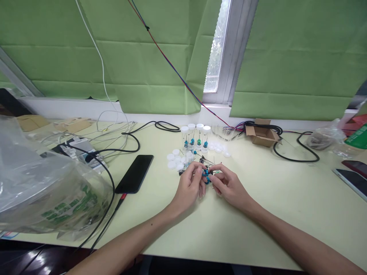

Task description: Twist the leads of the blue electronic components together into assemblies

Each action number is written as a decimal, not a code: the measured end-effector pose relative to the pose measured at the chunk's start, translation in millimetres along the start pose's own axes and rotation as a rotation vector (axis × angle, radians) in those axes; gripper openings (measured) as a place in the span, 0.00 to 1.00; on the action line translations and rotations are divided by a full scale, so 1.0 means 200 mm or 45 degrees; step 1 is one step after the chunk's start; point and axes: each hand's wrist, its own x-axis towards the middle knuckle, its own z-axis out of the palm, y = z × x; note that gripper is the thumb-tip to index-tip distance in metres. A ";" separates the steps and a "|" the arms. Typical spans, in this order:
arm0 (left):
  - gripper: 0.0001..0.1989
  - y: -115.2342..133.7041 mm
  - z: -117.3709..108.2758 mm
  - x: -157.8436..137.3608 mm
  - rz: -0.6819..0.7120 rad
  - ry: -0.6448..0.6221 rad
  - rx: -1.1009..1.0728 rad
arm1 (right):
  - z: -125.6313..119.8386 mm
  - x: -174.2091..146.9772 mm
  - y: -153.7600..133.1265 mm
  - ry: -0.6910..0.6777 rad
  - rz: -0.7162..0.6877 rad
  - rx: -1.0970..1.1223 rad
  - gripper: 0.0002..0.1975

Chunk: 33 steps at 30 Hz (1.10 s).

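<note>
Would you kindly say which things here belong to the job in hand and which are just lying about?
Apparently in the job:
held blue part
capped clear tubes
loose white caps

Probably lying about:
leftmost phone
cardboard box
large plastic bag

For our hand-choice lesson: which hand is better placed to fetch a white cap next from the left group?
Probably the left hand: it is nearer those white caps; the right hand is farther across. Both are at the blue part, so the left may need freeing.

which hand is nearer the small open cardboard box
Right. The right hand is in front of the open cardboard box and to its left; the left hand is farther left.
</note>
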 end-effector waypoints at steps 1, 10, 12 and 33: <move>0.11 0.00 0.00 0.00 -0.002 0.001 0.002 | 0.00 0.00 0.00 0.001 -0.002 -0.010 0.09; 0.11 0.01 0.00 0.00 -0.048 -0.006 0.029 | -0.01 0.01 0.00 0.002 0.007 -0.060 0.14; 0.12 0.01 0.00 0.00 -0.054 -0.015 0.036 | -0.01 0.01 0.00 0.004 0.007 -0.085 0.16; 0.13 0.01 0.00 0.01 -0.051 0.018 -0.036 | 0.00 0.01 -0.01 0.071 0.005 -0.123 0.14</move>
